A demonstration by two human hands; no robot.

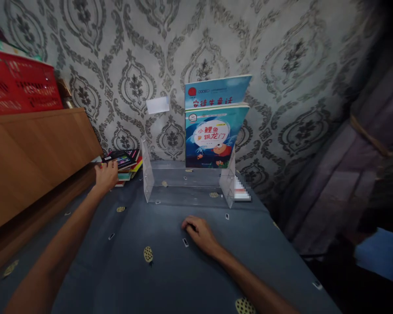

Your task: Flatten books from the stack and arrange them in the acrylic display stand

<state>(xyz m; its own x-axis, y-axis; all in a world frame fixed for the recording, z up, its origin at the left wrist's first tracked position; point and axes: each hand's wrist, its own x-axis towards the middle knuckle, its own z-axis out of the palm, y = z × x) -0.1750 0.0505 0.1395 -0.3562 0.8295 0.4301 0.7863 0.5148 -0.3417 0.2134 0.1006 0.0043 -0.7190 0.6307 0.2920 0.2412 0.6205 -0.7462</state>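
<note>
My left hand (106, 175) reaches out to a low stack of books (126, 163) at the back left of the table, its fingers closed over the near edge of the top dark-covered book. My right hand (199, 232) rests palm down on the grey-blue tablecloth (170, 270), fingers loosely curled, holding nothing. Behind it stands a clear acrylic tiered book stand (186, 185). Two picture books lean upright in the stand's right side: a front one with a blue cover and a cartoon fish (212, 137), and a taller one behind it (216, 91).
A wooden cabinet (36, 152) runs along the left, with a red plastic crate (19, 85) on top. Patterned grey wallpaper (281, 65) backs the table. A tied-back curtain (353, 152) hangs at the right, past the table's edge. A small white card (157, 105) is on the wall.
</note>
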